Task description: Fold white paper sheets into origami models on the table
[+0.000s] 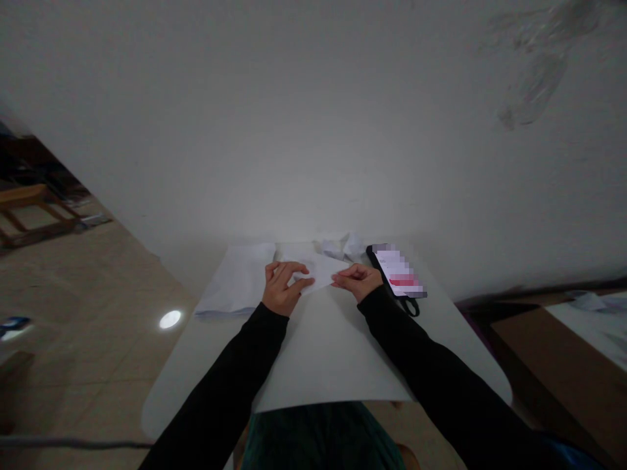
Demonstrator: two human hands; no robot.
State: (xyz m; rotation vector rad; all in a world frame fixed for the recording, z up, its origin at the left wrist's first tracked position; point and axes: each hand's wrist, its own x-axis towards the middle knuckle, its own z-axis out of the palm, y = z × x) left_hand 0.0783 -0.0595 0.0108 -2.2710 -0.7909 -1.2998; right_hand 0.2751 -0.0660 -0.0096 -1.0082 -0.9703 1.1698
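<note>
A small folded piece of white paper (322,269) is held between my two hands, a little above the white table. My right hand (358,279) pinches its right corner between thumb and fingers. At its left side, my left hand (284,287) curls thumb and index finger about the paper's edge. Left of that hand lies a stack of white sheets (238,277). Crumpled or folded paper (349,248) rests behind the held piece, near the wall. Just beyond my right hand is a phone (399,271) with a lit, blurred screen and a black strap loop.
The white table (337,365) has rounded front corners and stands against a pale wall (313,130). Tiled floor (112,339) and a wooden stool (29,199) show at left. A brown cardboard box (563,352) is at right.
</note>
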